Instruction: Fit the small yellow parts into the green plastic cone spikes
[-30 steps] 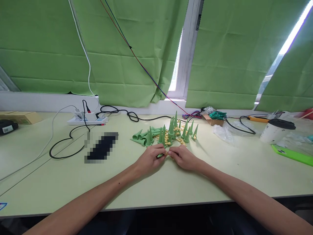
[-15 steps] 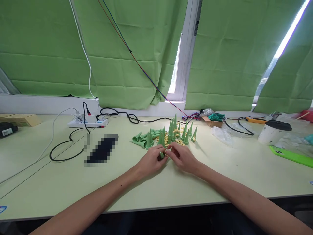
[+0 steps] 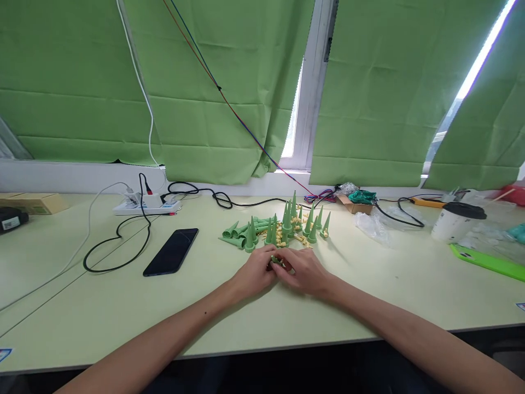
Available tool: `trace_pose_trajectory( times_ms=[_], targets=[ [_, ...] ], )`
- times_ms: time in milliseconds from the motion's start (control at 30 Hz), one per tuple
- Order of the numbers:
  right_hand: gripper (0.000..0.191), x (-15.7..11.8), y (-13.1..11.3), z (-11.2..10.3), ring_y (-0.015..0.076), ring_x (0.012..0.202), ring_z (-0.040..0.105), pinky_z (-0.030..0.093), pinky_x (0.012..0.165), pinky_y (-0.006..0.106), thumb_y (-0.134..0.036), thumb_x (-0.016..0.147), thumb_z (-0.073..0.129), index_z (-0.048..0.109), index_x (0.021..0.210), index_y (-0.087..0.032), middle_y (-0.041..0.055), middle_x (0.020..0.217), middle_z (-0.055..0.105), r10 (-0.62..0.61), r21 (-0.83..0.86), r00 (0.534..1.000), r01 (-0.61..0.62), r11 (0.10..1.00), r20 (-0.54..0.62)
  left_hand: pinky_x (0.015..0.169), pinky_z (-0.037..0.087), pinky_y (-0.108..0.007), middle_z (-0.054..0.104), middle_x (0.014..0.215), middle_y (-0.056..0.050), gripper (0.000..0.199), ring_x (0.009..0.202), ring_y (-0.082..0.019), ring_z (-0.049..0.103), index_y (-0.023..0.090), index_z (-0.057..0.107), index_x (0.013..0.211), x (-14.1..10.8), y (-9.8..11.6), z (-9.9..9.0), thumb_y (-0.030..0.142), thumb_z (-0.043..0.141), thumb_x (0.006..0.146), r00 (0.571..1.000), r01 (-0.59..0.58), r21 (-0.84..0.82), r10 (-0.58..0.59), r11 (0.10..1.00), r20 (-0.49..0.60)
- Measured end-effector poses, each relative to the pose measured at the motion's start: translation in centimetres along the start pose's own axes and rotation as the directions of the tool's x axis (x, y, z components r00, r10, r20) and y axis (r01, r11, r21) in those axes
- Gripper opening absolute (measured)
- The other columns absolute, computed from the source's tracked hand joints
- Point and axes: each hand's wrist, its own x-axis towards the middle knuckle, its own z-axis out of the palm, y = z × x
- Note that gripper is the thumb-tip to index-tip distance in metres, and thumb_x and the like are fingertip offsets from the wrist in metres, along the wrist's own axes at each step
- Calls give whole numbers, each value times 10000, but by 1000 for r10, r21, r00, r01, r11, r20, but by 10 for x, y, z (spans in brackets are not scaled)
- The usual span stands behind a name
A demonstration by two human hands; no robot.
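Note:
My left hand (image 3: 256,272) is closed around a small green cone (image 3: 276,261), of which only a bit shows between the fingers. My right hand (image 3: 304,271) meets it from the right, its fingers bent and pressed in over the same piece; whatever else they pinch is hidden. Just beyond the hands stand several upright green cones (image 3: 287,219), with small yellow pieces (image 3: 280,235) scattered among them. More green cones (image 3: 234,241) lie on their sides at the left of the group.
A black phone (image 3: 172,251) lies left of my hands. Behind it are a power strip (image 3: 148,206) and looped cables. On the right are a lidded cup (image 3: 458,221), a green phone case (image 3: 488,262), plastic bags (image 3: 372,227) and a small cardboard box (image 3: 356,206).
My right hand has moved slightly left and closed in against my left hand. The green cone is now more covered by the fingers.

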Motion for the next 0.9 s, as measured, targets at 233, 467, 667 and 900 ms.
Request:
trace_pose_trajectory(
  times_ms=[233,467,667,900],
  targets=[
    [179,2,1,1,136,547,568,209,515,283,-260,1003,448,579,942,-155,35,688,677,-57,-116,998,55,992,-12,628,418,-244,597,830,-25,160,729,-143,559,154,582,721,-2,-2,3,9,519,747,999,51,42,-52,998,7],
    [222,5,7,-8,117,450,464,207,483,283,-236,984,434,516,785,-183,-10,555,565,-96,-158,995,95,983,1,587,387,-234,568,820,-20,143,687,-123,513,159,591,746,-4,1,2,134,540,877,998,36,44,-38,998,40],
    [217,12,11,-25,101,415,435,263,462,262,-178,902,510,468,692,-213,-38,491,501,-199,-177,952,160,971,-231,534,375,-227,610,886,-17,228,559,-83,432,185,656,1007,-6,6,-1,386,611,908,999,24,-18,-25,1000,-41],
    [201,45,46,-57,84,409,429,347,480,222,-203,849,583,477,678,-209,-59,498,496,-99,-264,827,-62,962,-554,573,356,-247,560,663,9,371,563,-102,441,165,621,807,-9,1,-1,390,408,1011,987,11,15,-8,1000,-163]
  ],
)
